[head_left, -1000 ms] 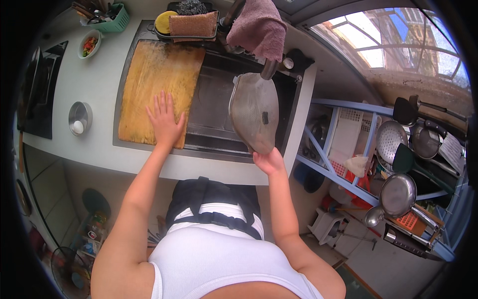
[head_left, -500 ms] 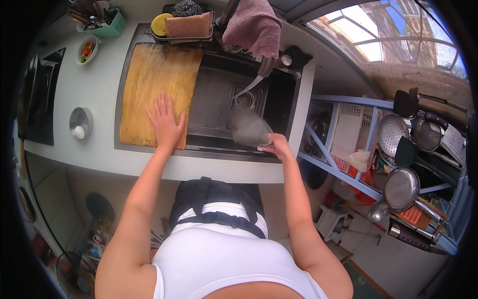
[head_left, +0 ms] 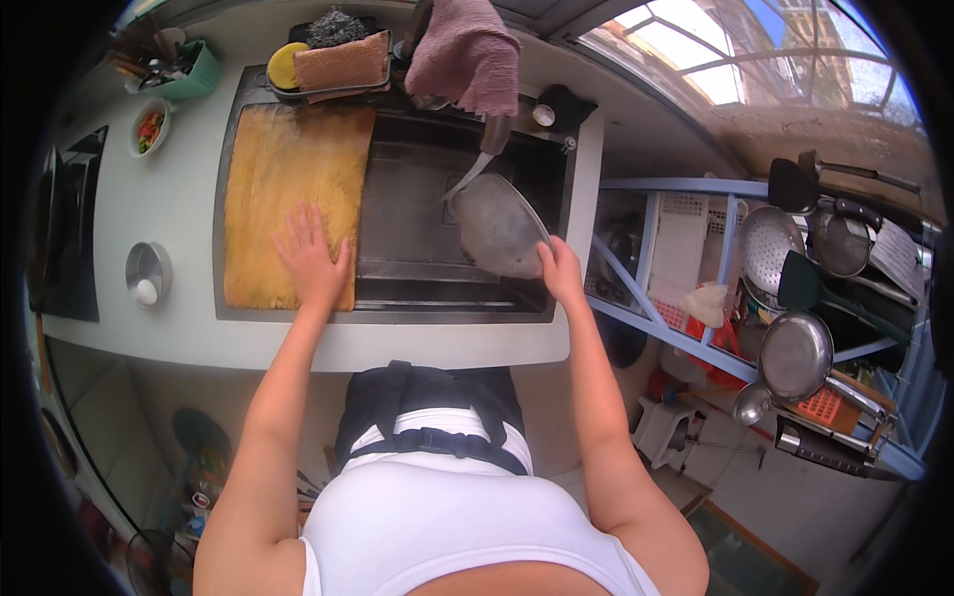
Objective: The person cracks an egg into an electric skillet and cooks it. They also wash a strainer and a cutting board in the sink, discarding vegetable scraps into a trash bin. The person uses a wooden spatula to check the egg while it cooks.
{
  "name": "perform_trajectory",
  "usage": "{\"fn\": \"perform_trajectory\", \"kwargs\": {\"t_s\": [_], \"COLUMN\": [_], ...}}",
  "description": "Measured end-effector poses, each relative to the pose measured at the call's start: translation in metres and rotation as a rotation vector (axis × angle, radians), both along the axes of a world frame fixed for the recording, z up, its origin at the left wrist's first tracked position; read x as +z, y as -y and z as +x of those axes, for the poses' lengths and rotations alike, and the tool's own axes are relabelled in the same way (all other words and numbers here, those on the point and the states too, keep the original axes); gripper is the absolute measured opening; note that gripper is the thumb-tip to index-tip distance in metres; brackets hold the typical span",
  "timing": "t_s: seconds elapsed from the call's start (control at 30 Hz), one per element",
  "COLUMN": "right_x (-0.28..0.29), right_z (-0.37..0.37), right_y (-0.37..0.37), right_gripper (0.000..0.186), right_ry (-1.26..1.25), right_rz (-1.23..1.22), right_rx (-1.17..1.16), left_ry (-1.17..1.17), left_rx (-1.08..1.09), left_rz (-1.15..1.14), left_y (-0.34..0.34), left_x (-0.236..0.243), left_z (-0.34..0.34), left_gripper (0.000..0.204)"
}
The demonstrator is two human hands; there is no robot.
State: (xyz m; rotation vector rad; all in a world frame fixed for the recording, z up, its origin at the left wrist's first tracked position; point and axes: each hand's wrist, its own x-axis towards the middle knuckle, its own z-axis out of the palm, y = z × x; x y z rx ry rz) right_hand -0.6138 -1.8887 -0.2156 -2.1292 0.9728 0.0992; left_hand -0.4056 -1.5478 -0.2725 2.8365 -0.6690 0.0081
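Note:
My left hand [head_left: 315, 264] lies flat with fingers spread on a worn wooden cutting board [head_left: 288, 179], which covers the left part of the sink [head_left: 412, 189]. With my right hand [head_left: 560, 269] I grip the rim of a grey metal bowl [head_left: 497, 226]. The bowl hangs tilted over the right part of the sink, its outer side toward me. Water [head_left: 467, 179] runs from the faucet [head_left: 495, 134] beside the bowl's upper edge. Whatever lies inside the bowl is hidden.
A pink cloth [head_left: 462, 60] drapes over the faucet. Behind the board stands a rack with sponges [head_left: 343, 65]. On the left counter are a metal bowl with an egg [head_left: 147, 292] and a bowl of cut vegetables [head_left: 151, 129]. Pans [head_left: 795, 353] hang on a blue rack at right.
The bowl in my right hand has swung from a blur low in the sink to a steeper tilt near the water stream. My left hand stays on the board. The whole view has shifted slightly.

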Motion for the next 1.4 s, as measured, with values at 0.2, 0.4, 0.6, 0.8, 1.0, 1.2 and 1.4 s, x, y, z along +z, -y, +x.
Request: {"fn": "perform_trajectory", "kwargs": {"t_s": [0.2, 0.4, 0.6, 0.8, 1.0, 1.2, 1.4], "right_x": [0.052, 0.047, 0.034, 0.023, 0.002, 0.02, 0.022], "right_z": [0.037, 0.049, 0.051, 0.041, 0.037, 0.041, 0.036], "right_y": [0.022, 0.059, 0.073, 0.065, 0.063, 0.05, 0.059], "right_gripper": [0.011, 0.018, 0.022, 0.022, 0.021, 0.021, 0.021], "right_ry": [0.261, 0.203, 0.206, 0.177, 0.294, 0.379, 0.381], "right_rz": [-0.707, -0.956, -0.925, -0.816, -0.904, -0.906, -0.915], "right_rx": [0.371, 0.43, 0.413, 0.328, 0.425, 0.375, 0.32], "left_ry": [0.005, 0.016, 0.023, 0.027, 0.029, 0.02, 0.041], "left_rx": [-0.007, -0.01, -0.007, -0.001, -0.01, -0.003, -0.014], "left_rz": [0.006, 0.011, 0.02, 0.012, 0.016, 0.015, 0.0], "left_y": [0.0, 0.003, 0.003, 0.003, 0.004, 0.005, 0.005], "left_x": [-0.004, -0.003, -0.004, -0.002, -0.002, -0.002, -0.004], "left_z": [-0.001, -0.001, 0.0, -0.002, -0.001, -0.002, -0.002], "left_gripper": [0.073, 0.073, 0.072, 0.072, 0.071, 0.07, 0.07]}}
